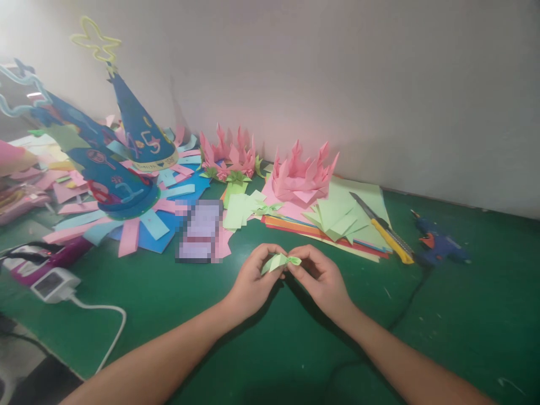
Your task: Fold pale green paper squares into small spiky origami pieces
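Note:
A small folded piece of light green paper (275,262) is held between both hands above the green table. My left hand (256,278) pinches its wider, left part. The fingers of my right hand (318,277) close on its narrow, twisted right end. The fingertips of both hands nearly meet; some fingers are hidden beneath the paper. Beyond the hands lie light green paper pieces (238,211) and a similar green folded piece (270,208). A pink folded-paper crown (301,174) stands behind them on stacked coloured sheets.
Blue cone hats (141,126) with paper strips stand at the left, near a blurred phone (201,230) and a white charger (54,285) with cable. A yellow cutter (392,241) and a blue glue gun (441,244) lie right on the green table (472,320).

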`<control>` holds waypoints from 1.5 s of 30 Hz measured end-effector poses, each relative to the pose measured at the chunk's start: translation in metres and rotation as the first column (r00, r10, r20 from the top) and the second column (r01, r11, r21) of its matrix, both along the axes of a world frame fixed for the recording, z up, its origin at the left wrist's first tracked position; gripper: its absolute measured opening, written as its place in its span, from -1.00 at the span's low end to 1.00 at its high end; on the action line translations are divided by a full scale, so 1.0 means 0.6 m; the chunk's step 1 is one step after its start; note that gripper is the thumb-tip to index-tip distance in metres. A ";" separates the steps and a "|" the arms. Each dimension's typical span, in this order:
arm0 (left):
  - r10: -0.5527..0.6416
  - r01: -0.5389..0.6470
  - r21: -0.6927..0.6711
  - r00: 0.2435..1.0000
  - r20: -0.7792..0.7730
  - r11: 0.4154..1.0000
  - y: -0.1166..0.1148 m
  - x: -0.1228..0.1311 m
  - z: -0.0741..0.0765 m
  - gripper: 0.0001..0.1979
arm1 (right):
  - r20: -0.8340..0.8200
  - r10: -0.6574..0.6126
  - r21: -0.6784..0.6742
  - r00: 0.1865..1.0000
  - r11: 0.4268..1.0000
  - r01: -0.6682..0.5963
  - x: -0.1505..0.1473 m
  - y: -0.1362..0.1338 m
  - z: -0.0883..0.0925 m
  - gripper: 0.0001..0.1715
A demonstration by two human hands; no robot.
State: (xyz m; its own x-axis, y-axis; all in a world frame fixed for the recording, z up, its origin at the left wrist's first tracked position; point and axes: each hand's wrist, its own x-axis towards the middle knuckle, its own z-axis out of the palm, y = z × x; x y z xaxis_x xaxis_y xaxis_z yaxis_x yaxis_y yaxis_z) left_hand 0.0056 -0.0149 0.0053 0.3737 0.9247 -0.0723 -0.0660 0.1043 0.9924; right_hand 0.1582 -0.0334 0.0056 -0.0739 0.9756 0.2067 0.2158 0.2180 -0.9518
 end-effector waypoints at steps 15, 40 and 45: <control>-0.019 0.021 0.045 0.999 -0.048 0.999 0.000 -0.003 -0.004 -0.84 | 0.127 -0.054 0.002 0.990 0.999 0.054 0.000 -0.002 0.001 -0.81; -0.020 0.027 0.048 0.988 -0.155 0.998 0.001 -0.005 -0.002 -0.92 | 0.153 -0.102 0.010 0.983 0.995 0.102 0.005 0.000 0.007 -0.58; -0.001 0.017 0.085 0.984 -0.180 0.996 0.004 -0.007 -0.005 -0.92 | 0.167 -0.054 0.048 0.984 0.998 0.047 0.004 0.002 0.008 -0.77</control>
